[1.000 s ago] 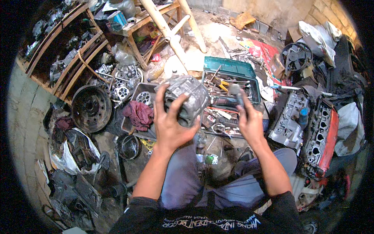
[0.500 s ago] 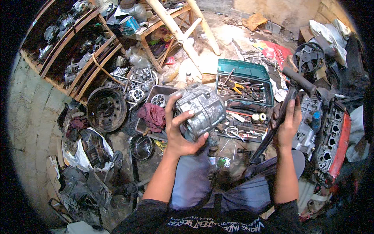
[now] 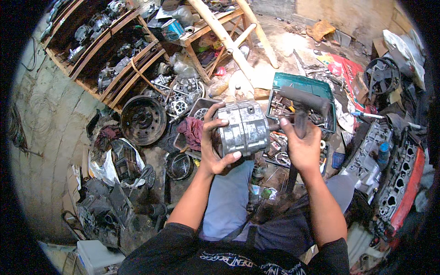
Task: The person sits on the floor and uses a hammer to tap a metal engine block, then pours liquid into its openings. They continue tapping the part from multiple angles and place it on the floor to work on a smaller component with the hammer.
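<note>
My left hand (image 3: 211,149) is wrapped round the left end of a silvery, barrel-shaped metal compressor (image 3: 244,128), held up above my left thigh. A seam runs across the middle of its scuffed body. Just right of it my right hand (image 3: 303,149) grips a dark hammer (image 3: 305,97) by the handle, close under the head. The hammer's head is up, and its long handle hangs down below my fist. My right thumb and the hammer are close to the compressor's right end; whether they touch it I cannot tell.
Beyond the hammer lies a green toolbox (image 3: 327,85) full of hand tools. A wheel rim (image 3: 143,120) and a maroon rag (image 3: 191,133) lie to the left. Wooden shelves (image 3: 110,59) hold metal parts. Engine parts (image 3: 366,160) and a red-edged cylinder head (image 3: 401,183) stand right.
My right hand has brought the hammer leftward, close to the compressor, with its head turned across the toolbox. The compressor has turned to lie more level in my left hand. The view has shifted.
</note>
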`<state>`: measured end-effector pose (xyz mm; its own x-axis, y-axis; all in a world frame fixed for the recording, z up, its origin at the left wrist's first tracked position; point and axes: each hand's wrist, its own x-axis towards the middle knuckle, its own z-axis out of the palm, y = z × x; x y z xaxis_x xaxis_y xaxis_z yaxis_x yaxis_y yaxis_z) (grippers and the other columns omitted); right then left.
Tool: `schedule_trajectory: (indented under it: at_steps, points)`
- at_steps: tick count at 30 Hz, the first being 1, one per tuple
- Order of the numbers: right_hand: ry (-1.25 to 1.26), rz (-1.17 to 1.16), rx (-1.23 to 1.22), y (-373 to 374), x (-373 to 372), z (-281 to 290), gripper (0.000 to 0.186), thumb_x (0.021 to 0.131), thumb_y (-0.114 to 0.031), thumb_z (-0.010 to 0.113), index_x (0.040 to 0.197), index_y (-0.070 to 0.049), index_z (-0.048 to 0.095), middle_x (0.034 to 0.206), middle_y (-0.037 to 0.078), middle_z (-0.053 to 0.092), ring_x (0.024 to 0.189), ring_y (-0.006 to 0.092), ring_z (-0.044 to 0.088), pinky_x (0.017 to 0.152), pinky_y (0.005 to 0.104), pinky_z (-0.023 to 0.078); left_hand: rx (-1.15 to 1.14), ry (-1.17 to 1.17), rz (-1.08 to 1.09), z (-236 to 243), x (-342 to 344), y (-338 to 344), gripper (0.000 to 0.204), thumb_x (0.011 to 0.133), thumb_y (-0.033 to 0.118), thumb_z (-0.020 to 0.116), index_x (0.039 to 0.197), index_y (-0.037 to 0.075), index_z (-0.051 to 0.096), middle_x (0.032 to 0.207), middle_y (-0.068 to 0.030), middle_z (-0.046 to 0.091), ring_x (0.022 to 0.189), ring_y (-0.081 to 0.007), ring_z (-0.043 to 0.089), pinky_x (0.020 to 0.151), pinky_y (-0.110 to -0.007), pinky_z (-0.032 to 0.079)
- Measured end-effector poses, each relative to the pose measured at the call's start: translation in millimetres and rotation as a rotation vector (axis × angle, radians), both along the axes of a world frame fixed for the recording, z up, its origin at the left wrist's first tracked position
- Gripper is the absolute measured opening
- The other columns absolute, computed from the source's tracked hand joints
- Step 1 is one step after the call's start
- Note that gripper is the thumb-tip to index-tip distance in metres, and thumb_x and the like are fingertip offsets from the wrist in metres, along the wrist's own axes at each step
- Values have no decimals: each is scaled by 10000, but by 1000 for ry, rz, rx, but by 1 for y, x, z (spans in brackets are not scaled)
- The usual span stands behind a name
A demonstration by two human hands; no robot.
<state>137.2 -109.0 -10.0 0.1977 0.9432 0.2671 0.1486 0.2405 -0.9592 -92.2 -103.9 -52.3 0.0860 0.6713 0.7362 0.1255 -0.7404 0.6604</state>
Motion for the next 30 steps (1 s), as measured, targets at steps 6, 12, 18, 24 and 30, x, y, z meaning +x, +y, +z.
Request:
schedule_trajectory:
  at_steps: [6, 12, 18, 24, 30]
  points:
    - [40, 133, 17, 3, -14, -1, 281, 913, -226, 752, 830, 31, 674, 701, 15, 654, 605, 59, 541, 530, 273, 426, -42, -57, -75, 1, 3, 0, 777, 642, 375, 798, 1307, 129, 482, 1500, -278, 314, 1335, -401, 434, 1100, -502, 358]
    - [244, 137, -124, -2, -18, 6, 298, 916, -247, 738, 829, 35, 696, 682, 18, 645, 609, 80, 555, 568, 276, 444, -122, -176, -107, -4, 9, -1, 785, 627, 376, 792, 1311, 133, 494, 1498, -273, 325, 1342, -397, 425, 1113, -495, 337]
    - [178, 104, -92, 0, -17, -3, 289, 915, -252, 739, 851, 28, 712, 682, 12, 644, 624, 84, 562, 591, 281, 451, -119, -160, -107, -6, 7, 1, 791, 621, 372, 788, 1313, 127, 497, 1496, -275, 335, 1345, -399, 422, 1117, -495, 329]
    - [173, 85, -18, 4, -19, -10, 268, 927, -224, 726, 799, 8, 680, 676, -3, 634, 611, 71, 538, 569, 272, 423, -88, -93, -78, -2, 6, 0, 773, 636, 352, 782, 1316, 119, 497, 1511, -278, 322, 1351, -392, 427, 1122, -480, 329]
    - [100, 112, -94, 2, -14, -4, 202, 928, -148, 703, 927, 53, 692, 842, 74, 702, 761, 130, 624, 715, 314, 483, -92, -97, -99, -5, 5, -1, 784, 637, 334, 796, 1323, 106, 493, 1513, -274, 322, 1363, -384, 422, 1130, -469, 325]
